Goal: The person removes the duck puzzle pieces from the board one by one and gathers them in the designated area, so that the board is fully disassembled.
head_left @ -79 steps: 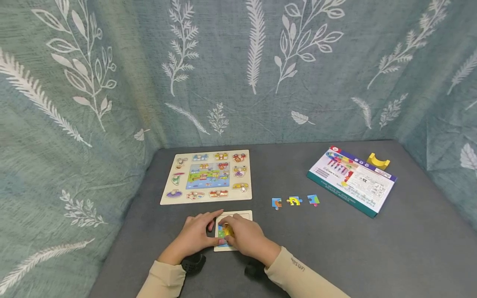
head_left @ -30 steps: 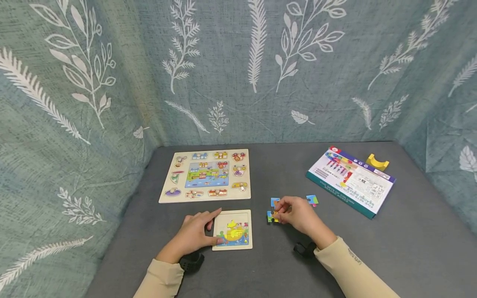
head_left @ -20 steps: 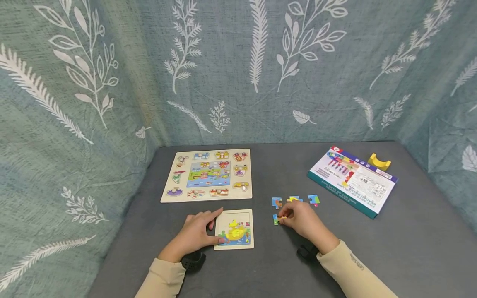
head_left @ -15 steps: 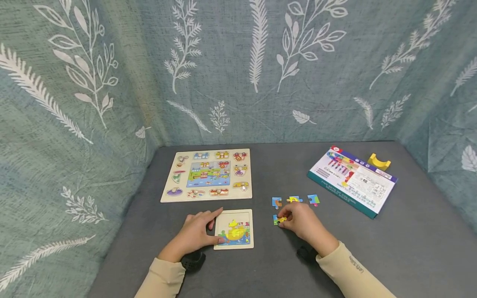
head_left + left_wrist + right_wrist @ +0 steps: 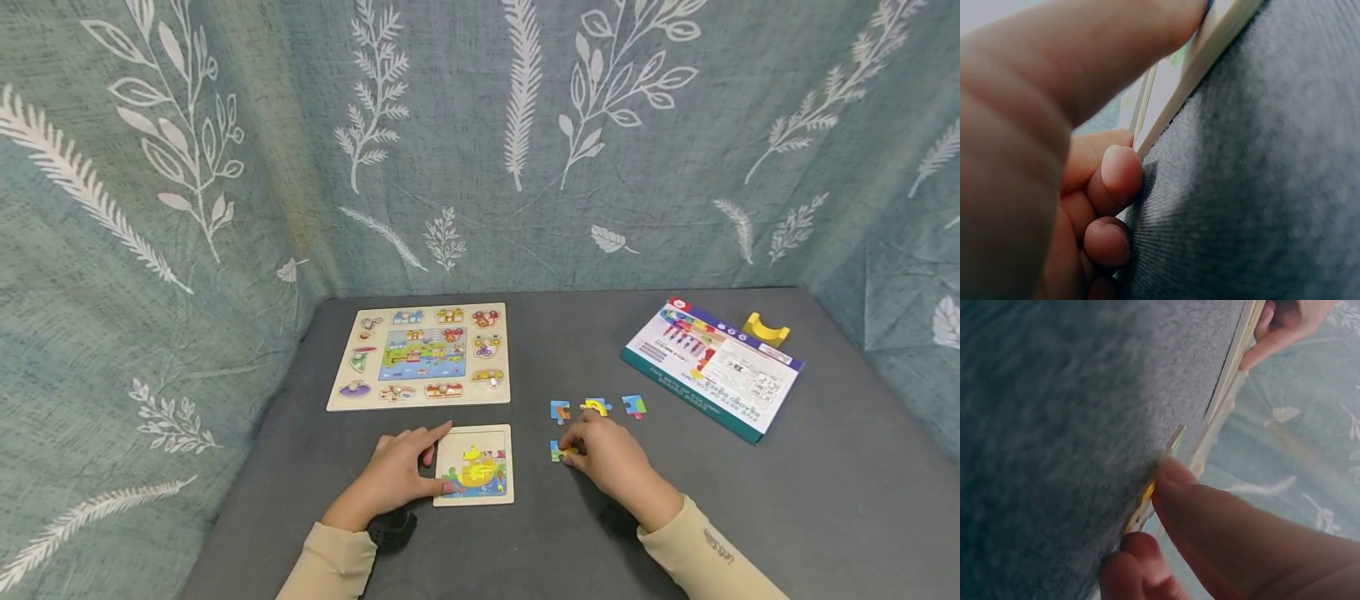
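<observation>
A small wooden duck puzzle board point(image 5: 468, 433) lies flat on the table, with a bare area above its picture. My left hand point(image 5: 390, 482) grips its left side, thumb over the lower left corner and index finger at the upper left. In the left wrist view the other fingers point(image 5: 1121, 175) curl against the board's edge. To the right of the board, my right hand point(image 5: 611, 458) pinches a blue, green and yellow puzzle piece point(image 5: 555, 451) close over the table. Thumb and fingertips hide part of that piece, which shows edge-on as a thin yellow strip point(image 5: 1149, 490) in the right wrist view.
Behind my right hand lie three loose pieces: an orange-blue one point(image 5: 559, 410), a yellow one point(image 5: 596, 406) and a green-blue one point(image 5: 634, 405). A larger peg puzzle point(image 5: 343, 367) stands at back left. A flat box point(image 5: 712, 367) and a yellow curved block point(image 5: 767, 329) sit back right.
My right hand has moved from over the duck board to the table at its right, where the pinched piece now shows in front of the loose row. The left hand has stayed on the board.
</observation>
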A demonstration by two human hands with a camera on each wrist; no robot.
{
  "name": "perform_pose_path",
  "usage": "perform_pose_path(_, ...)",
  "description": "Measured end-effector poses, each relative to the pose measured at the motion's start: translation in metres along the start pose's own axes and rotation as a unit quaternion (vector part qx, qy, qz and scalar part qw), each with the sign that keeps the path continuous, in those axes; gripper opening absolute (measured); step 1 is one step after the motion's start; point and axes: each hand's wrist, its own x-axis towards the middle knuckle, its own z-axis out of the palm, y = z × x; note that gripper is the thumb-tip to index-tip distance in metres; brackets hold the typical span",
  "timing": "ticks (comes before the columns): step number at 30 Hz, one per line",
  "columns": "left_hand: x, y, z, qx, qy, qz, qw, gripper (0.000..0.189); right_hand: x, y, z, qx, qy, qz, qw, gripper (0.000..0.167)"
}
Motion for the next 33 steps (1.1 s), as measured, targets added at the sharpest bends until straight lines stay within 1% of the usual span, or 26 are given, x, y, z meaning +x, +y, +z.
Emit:
perform_pose_path(2, 0.0, -0.001, 0.0, 0.001, 0.001, 0.001, 1.0, 0.09, 0.002, -0.004, 0.002, -0.005, 0.011, 0.0, 0.9999, 0.014)
perform_pose_path(4, 0.0, -0.001, 0.001, 0.002, 0.002, 0.004, 1.0, 0.09, 0.004, -0.009, 0.004, -0.01, 0.028, -0.008, 0.9995, 0.013)
perform_pose_path(8, 0.0, -0.001, 0.001, 0.0, 0.002, 0.008, 1.0, 0.09, 0.012, -0.025, 0.01, 0.017, 0.051, -0.033, 0.998, 0.009)
perform_pose_path(11, 0.0, 0.0, 0.001, -0.002, 0.003, 0.007, 1.0, 0.09, 0.019, -0.038, 0.014, 0.054, 0.04, -0.044, 0.9968, 0.009)
perform_pose_path(15, 0.001, 0.001, 0.002, -0.004, 0.005, 0.003, 1.0, 0.09, 0.028, -0.049, 0.022, 0.078, 0.024, -0.051, 0.9953, 0.012)
perform_pose_path(21, 0.002, 0.002, 0.002, 0.001, 0.004, 0.006, 1.0, 0.09, 0.036, -0.058, 0.035, 0.084, -0.014, -0.058, 0.9946, 0.009)
perform_pose_path(25, 0.002, 0.002, 0.002, 0.007, 0.005, 0.003, 1.0, 0.09, 0.04, -0.065, 0.041, 0.087, -0.032, -0.066, 0.9935, 0.007)
perform_pose_path(29, 0.001, 0.002, 0.001, 0.009, 0.004, -0.002, 0.9999, 0.089, 0.044, -0.071, 0.047, 0.078, -0.047, -0.091, 0.9917, 0.01)
perform_pose_path(33, -0.002, 0.0, 0.001, 0.006, 0.0, -0.003, 1.0, 0.089, 0.045, -0.077, 0.051, 0.075, -0.071, -0.11, 0.9886, 0.017)
